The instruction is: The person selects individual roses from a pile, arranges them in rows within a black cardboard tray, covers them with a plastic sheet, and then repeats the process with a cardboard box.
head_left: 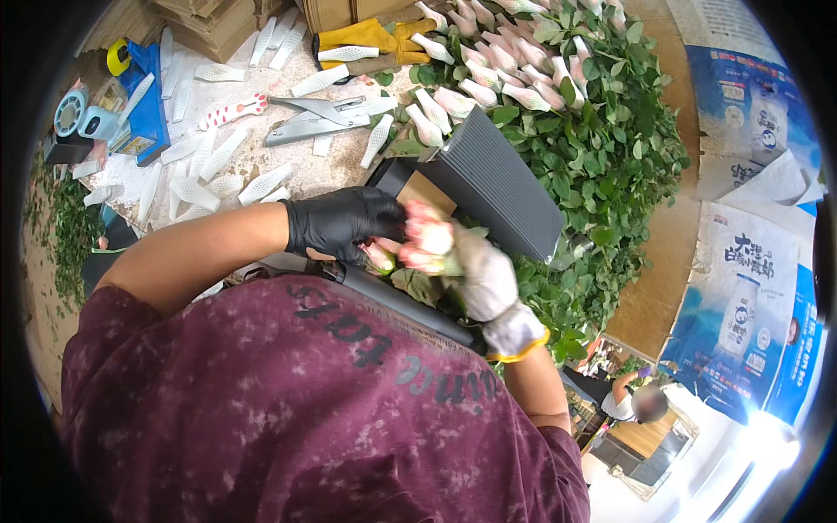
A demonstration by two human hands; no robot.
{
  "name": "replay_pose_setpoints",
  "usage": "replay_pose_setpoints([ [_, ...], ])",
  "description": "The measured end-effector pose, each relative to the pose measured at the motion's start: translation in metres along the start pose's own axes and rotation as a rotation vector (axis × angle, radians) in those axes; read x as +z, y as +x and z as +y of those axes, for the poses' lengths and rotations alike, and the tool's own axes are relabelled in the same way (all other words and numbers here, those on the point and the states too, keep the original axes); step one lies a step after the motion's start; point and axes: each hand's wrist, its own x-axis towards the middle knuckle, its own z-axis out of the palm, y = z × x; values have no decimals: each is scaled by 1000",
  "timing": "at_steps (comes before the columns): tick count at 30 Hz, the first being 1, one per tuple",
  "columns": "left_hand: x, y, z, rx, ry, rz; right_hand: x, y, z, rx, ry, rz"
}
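Pink roses are bunched in front of my chest, smeared by motion. My right hand, in a pale work glove with a yellow cuff edge, is closed on their green part just below the blooms. In a black glove, my left hand has its fingers curled around another pink rosebud, left of the bunch. Both hands are over a dark grey holder whose ribbed side panel slants up at the right. Brown cardboard lies inside it. The stems' lower parts are hidden.
Beyond the holder lie many net-sleeved roses with dense leaves. White net sleeves, a stapler, a yellow glove and a blue tape dispenser cover the table's left. Another person is in the background.
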Motion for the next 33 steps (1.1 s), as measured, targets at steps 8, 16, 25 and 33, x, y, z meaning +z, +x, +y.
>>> replay_pose_setpoints([
  [8, -4, 4, -13, 99, -8, 92, -33, 2, -11, -219, -36, 141],
  [16, 9, 1, -18, -13, 114, 148, -3, 18, 8, -82, -246, 96],
  [25, -20, 28, -24, 93, 2, -28, -8, 6, 18, -116, -232, 161],
  [33, -9, 40, -15, -368, -431, 6, -96, -35, -63, 76, -537, 192],
])
